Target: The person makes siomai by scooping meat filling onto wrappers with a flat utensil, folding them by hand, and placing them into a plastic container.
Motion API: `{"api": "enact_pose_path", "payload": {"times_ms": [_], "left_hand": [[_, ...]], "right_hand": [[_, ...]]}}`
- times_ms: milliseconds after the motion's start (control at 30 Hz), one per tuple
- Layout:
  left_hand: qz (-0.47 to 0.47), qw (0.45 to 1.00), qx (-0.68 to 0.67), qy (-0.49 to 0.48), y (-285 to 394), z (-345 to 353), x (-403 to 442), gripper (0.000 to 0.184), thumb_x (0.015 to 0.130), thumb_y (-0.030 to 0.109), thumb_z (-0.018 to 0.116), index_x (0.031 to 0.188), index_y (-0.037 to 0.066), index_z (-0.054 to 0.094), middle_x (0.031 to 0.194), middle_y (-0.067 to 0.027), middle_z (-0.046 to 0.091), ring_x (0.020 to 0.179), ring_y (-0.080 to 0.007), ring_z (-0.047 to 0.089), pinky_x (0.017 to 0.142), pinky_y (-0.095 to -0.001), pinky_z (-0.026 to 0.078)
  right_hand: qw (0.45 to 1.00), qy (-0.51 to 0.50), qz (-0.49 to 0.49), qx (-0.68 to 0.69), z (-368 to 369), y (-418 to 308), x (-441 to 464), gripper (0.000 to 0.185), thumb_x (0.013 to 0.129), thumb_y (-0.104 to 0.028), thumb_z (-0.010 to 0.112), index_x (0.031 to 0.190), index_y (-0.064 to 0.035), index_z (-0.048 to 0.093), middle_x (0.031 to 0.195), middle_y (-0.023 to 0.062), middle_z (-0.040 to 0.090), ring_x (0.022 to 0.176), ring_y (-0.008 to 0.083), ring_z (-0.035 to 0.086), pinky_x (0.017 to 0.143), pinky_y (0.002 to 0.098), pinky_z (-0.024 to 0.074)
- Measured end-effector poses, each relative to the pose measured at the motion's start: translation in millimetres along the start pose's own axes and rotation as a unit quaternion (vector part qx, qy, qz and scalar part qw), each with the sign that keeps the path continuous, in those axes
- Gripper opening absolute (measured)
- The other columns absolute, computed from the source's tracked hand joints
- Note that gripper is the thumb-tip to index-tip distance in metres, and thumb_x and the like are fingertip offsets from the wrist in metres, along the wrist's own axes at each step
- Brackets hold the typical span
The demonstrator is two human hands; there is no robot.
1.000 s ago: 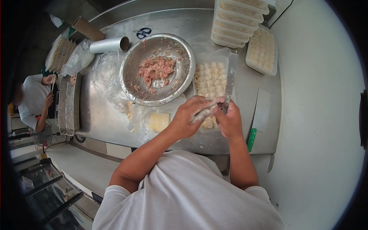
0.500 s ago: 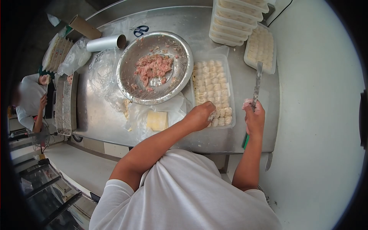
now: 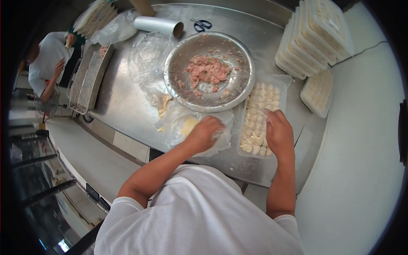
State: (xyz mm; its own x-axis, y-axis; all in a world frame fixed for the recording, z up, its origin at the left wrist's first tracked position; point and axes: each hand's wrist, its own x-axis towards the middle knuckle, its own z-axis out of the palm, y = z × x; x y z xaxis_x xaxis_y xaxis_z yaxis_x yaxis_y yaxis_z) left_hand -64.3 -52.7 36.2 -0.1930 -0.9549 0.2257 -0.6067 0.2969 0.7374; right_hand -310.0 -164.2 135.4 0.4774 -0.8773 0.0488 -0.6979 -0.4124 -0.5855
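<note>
My left hand (image 3: 207,134), smeared by motion, is over the plastic sheet (image 3: 172,135) beside the pale yellow wrappers (image 3: 189,126); its fingers are unclear. My right hand (image 3: 279,129) is closed at the right edge of the tray of dumplings (image 3: 256,114); something small and pale shows at its fingertips, too unclear to name. The dumplings stand in rows, and my right hand covers part of them. Behind the wrappers, the steel bowl (image 3: 173,87) holds pink minced filling (image 3: 208,72) and touches the tray's left side.
Stacked filled trays (image 3: 312,38) stand at the back right, one more tray (image 3: 318,91) beside them. Scissors (image 3: 202,25), a foil roll (image 3: 157,25) and crumpled plastic (image 3: 146,59) lie behind. Far left, a co-worker (image 3: 51,59) stands by a metal pan (image 3: 89,80).
My left hand has left the dumpling tray and moved left to the wrappers. My right hand has come in to the tray's edge; the long blade it held is no longer clearly visible. The view has turned.
</note>
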Motion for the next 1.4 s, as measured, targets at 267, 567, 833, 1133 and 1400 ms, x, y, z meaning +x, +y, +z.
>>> {"api": "enact_pose_path", "payload": {"times_ms": [267,567,833,1133,1400], "left_hand": [[-0.118,0.988,0.057,-0.075,-30,-26,-57,0.032,0.070,0.001,0.074,0.102,0.003,0.069,0.110,-0.0161,0.060,0.109,-0.0367,0.056,0.094,-0.0426,0.049],[-0.110,0.990,-0.024,-0.082,-50,-29,-71,0.028,0.073,0.002,0.073,0.101,0.003,0.070,0.123,-0.0180,0.059,0.116,-0.0368,0.054,0.100,-0.0405,0.046],[-0.089,0.992,0.009,-0.093,-55,-26,-71,0.029,0.076,0.003,0.072,0.104,0.001,0.068,0.125,-0.0193,0.057,0.118,-0.0373,0.053,0.101,-0.0403,0.046],[-0.088,0.991,-0.028,-0.097,-53,-30,-68,0.024,0.078,0.003,0.070,0.101,-0.001,0.067,0.122,-0.0198,0.058,0.116,-0.0387,0.053,0.101,-0.0420,0.045],[-0.244,0.631,-0.669,0.306,-66,-36,-87,0.011,0.093,0.010,0.054,0.099,0.003,0.060,0.127,-0.0167,0.061,0.122,-0.0311,0.057,0.107,-0.0449,0.044]], "right_hand": [[0.961,-0.045,-0.194,-0.190,82,-54,107,0.018,0.086,-0.008,0.055,0.094,-0.0041,0.070,0.095,0.0156,0.063,0.086,0.0325,0.065,0.076,0.0436,0.0548],[0.942,-0.201,-0.218,-0.155,65,-53,104,0.018,0.079,-0.002,0.053,0.087,-0.0017,0.069,0.088,0.0166,0.069,0.084,0.0360,0.069,0.078,0.0448,0.0547],[0.966,-0.180,-0.184,-0.008,45,-29,101,0.028,0.080,-0.002,0.057,0.101,-0.0052,0.075,0.090,0.0159,0.070,0.085,0.0357,0.068,0.080,0.0439,0.0540],[0.941,-0.195,-0.185,-0.205,54,-49,85,0.022,0.082,-0.006,0.058,0.097,-0.0078,0.074,0.094,0.0125,0.070,0.085,0.0335,0.068,0.077,0.0436,0.0554],[0.969,-0.164,-0.108,0.151,49,-25,57,0.020,0.085,-0.005,0.065,0.102,0.0006,0.073,0.088,0.0159,0.070,0.080,0.0287,0.068,0.074,0.0353,0.0532]]}}
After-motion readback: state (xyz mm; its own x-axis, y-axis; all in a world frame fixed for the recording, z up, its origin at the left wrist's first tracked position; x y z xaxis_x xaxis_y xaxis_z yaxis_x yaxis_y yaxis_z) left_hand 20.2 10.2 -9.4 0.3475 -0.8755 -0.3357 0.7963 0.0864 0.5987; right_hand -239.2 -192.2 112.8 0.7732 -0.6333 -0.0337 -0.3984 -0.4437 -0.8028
